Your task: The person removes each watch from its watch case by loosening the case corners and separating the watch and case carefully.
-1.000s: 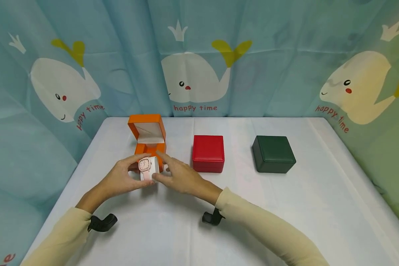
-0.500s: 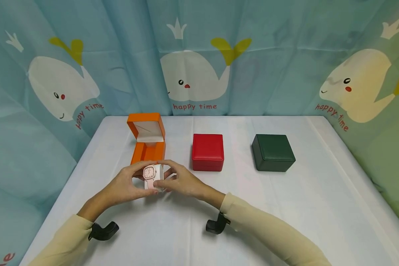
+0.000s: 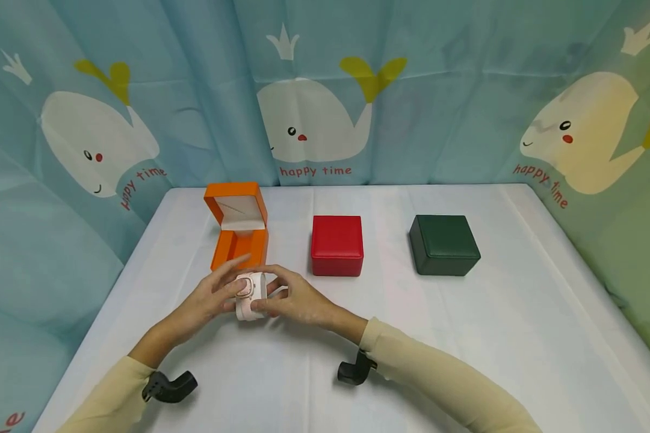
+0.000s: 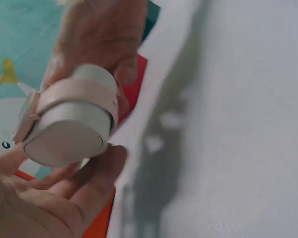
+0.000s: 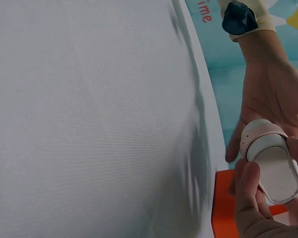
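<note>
A pale pink wristwatch [image 3: 244,288], strapped round a white cushion [image 3: 259,285], is held above the table. My right hand [image 3: 303,300] pinches the cushion from the right side; its thumb and fingertips show along the cushion's edge in the right wrist view. My left hand [image 3: 203,302] lies at the left with loosened, mostly straight fingers, one of which overlaps the watch face. In the left wrist view, left-hand fingers [image 4: 84,191] extend beneath the cushion's flat white end [image 4: 64,144]. Just behind the hands stands an orange watch box [image 3: 235,198], lid up, its inner slot bare.
A closed red box [image 3: 337,243] stands right of the orange one, and a closed dark green box [image 3: 445,245] farther right. All rest on a white-covered table [image 3: 411,337]. A blue whale-print curtain [image 3: 314,48] hangs behind and at the sides.
The watch on its cushion has come away from the orange box, toward the person. The left hand has loosened from the cushion, its finger now over the watch face; the right hand keeps its pinch.
</note>
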Available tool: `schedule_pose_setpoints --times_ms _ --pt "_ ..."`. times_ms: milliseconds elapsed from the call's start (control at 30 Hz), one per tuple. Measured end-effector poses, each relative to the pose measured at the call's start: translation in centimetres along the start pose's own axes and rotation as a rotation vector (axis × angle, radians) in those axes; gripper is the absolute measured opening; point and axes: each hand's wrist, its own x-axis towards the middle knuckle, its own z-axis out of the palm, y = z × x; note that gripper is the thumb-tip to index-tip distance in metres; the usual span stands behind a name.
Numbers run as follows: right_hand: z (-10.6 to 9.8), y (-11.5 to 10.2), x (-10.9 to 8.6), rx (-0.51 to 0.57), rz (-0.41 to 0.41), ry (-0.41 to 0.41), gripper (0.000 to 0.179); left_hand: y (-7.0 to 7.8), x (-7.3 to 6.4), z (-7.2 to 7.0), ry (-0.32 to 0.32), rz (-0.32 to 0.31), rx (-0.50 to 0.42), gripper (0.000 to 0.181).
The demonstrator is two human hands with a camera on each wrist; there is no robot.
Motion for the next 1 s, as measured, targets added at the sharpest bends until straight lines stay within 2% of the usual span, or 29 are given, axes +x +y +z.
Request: schedule_pose_setpoints --times_ms 67,167,333,600,1000 --pt "0.0 0.1 0.0 -0.001 -0.001 0.002 0.065 0.1 -0.1 0.1 -0.02 -0.06 -0.085 0.058" --pt "0.1 0.2 -0.1 0.002 -0.004 0.004 0.066 -0.1 -0.2 0.3 -0.038 -0.115 -0.178 0.054" --pt "0.0 0.3 -0.2 0.007 -0.004 0.001 0.065 -0.6 -0.3 0.5 -0.03 -0.149 -0.223 0.052" --pt "-0.1 0.2 0.0 0.04 0.04 0.004 0.066 -0.9 -0.3 0.6 0.003 -0.131 -0.243 0.048" --pt "-0.1 0.1 0.1 0.067 0.076 -0.01 0.066 -1.3 -0.5 0.2 -0.023 -0.08 -0.269 0.042"
